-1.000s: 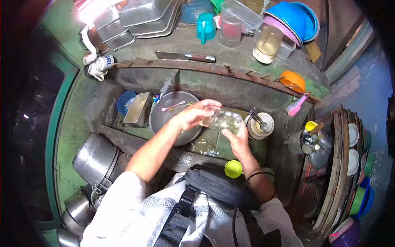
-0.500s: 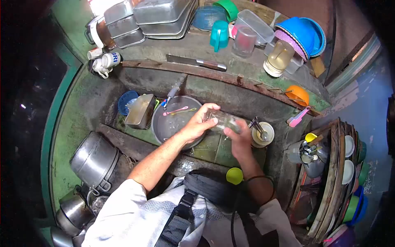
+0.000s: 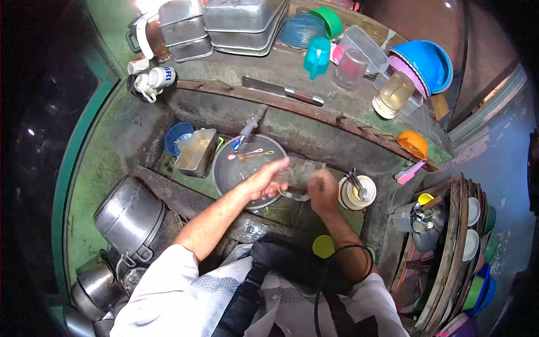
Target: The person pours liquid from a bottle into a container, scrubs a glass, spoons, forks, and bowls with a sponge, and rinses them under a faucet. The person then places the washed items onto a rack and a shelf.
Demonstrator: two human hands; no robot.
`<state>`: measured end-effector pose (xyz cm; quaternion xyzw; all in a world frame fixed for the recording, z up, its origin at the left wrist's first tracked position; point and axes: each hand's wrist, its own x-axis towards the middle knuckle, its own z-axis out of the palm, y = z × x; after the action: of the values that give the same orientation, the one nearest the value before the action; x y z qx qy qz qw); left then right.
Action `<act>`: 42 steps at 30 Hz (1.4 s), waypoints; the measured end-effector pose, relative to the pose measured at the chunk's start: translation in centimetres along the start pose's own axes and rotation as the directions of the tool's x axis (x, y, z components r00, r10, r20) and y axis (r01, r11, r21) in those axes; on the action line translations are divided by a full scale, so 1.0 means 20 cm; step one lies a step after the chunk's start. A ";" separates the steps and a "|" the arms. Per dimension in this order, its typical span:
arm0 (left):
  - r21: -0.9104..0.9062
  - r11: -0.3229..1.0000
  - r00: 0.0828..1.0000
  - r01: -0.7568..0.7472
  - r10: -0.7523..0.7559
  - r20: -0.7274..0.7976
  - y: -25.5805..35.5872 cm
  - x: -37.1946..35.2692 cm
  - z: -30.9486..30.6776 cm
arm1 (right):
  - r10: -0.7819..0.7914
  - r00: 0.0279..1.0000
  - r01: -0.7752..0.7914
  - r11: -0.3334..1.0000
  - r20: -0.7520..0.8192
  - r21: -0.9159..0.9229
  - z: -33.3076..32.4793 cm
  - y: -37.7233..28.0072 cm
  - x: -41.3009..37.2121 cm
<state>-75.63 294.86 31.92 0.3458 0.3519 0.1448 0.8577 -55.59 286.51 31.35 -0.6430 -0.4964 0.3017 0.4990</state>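
Between my two hands, over the sink [image 3: 297,219], is a see-through drinking glass [image 3: 296,195], smeared by motion. My left hand [image 3: 266,180] curls around its left side, thumb up. On the other side my right hand [image 3: 324,194] is closed against the glass; its fingers are blurred and partly hidden. Just left of the glass stands a round grey basin [image 3: 218,177] with water and a pink and a yellow small spoon in it. A tap [image 3: 250,128] with a grey pipe reaches over the basin. Right of my right hand, several spoons [image 3: 355,182] lie on stacked white dishes [image 3: 368,188].
A metal pan [image 3: 196,153] and blue bowl [image 3: 178,133] sit in the sink's left end. A knife [image 3: 281,90] lies on the ledge behind. Big pots [image 3: 126,216] stand left, a wooden dish rack [image 3: 449,236] right. A yellow-green cup [image 3: 323,246] is near my body.
My hands have turned the glass and moved slightly down; my right hand has closed into a tighter, fist-like shape. The whole view has shifted a little.
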 end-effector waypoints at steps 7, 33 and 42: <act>0.642 0.482 0.708 -0.597 0.692 0.139 -0.05 0.02 -0.08 | -0.088 0.863 -0.210 0.833 0.497 0.512 0.05 -0.07 0.05; -0.454 0.852 0.947 -0.261 0.317 0.050 -0.18 0.07 -0.23 | -0.263 0.964 0.258 0.962 -0.046 -0.092 0.45 0.02 0.10; -0.322 0.881 0.937 -0.348 0.313 -0.157 -0.35 0.12 -0.39 | 0.166 0.986 -0.164 0.881 0.036 0.444 0.44 0.05 0.15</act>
<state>-79.40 294.79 21.78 0.2377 0.2994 0.3655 0.8487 -62.04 292.41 27.83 -0.5520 -0.3568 0.4476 0.6063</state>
